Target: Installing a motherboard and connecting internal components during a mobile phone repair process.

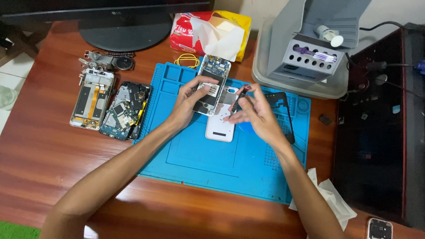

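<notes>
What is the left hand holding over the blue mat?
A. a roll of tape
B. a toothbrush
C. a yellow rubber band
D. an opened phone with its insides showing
D: the left hand grips an opened phone with its circuit board showing, raised over the blue mat, while the yellow rubber band lies untouched further back.

Matt blue rubbery mat (212, 163) on a glossy reddish wood table (53, 150); crumpled white paper tissue (334, 199)
</notes>
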